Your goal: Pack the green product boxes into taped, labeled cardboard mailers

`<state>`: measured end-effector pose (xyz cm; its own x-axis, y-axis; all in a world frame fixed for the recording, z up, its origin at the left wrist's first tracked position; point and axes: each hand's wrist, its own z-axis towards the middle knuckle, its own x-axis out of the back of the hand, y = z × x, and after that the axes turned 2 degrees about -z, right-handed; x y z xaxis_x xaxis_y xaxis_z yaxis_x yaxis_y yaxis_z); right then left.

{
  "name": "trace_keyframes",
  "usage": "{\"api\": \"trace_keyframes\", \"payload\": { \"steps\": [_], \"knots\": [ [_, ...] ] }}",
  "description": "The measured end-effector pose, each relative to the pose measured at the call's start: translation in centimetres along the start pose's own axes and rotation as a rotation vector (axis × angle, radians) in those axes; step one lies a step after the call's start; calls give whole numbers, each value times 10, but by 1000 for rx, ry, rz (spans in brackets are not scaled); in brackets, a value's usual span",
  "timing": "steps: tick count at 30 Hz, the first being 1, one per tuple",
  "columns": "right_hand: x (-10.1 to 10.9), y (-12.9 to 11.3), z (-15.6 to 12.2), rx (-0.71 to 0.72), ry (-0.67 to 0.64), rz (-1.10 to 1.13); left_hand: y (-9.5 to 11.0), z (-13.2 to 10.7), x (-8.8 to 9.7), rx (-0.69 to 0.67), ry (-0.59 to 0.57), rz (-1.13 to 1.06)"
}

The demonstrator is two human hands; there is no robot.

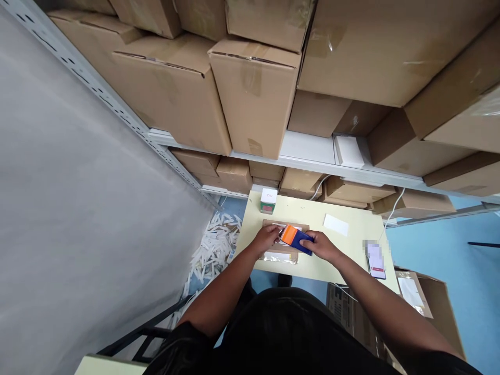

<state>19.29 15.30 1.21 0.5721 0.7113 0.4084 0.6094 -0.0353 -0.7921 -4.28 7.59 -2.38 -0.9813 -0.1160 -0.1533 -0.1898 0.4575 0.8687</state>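
A small flat box (302, 241), dark blue with an orange end, is held between my two hands over the table. My right hand (322, 246) grips its blue end, thumb on top. At the orange end, the fingers of my left hand (266, 239) are closed in a pinch; a small dark and pale bit shows by the fingertips, too small to name. Beneath lies a brown cardboard piece or parcel (284, 249) with a white label, partly covered by the hands and the box. Clear plastic or tape shines along its near edge.
On the pale yellow table (304, 211) stand a green and white box (268, 201), a white paper (336, 225) and a phone (375, 260). Shelves of cardboard boxes (255, 99) rise behind. White strips (216, 242) cover the floor at left; an open carton (437, 307) stands right.
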Motion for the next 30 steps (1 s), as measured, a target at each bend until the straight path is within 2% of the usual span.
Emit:
{"api": "trace_keyframes", "payload": {
  "steps": [7, 15, 21, 25, 30],
  "knots": [
    [0, -13, 3, -45, -31, -103, 6, -4, -2, 26, 15, -295],
    [2, -27, 3, -66, -71, -209, 3, -15, 4, -27, 42, -155],
    [5, -49, 9, -78, -86, -405, 1, -11, 9, -111, 209, -37],
    [14, -60, 11, -103, -107, -493, 0, -16, 26, -107, 292, 17],
    [29, -64, 12, -129, -69, -582, 0, -22, 64, -122, 464, 29]
  ]
}}
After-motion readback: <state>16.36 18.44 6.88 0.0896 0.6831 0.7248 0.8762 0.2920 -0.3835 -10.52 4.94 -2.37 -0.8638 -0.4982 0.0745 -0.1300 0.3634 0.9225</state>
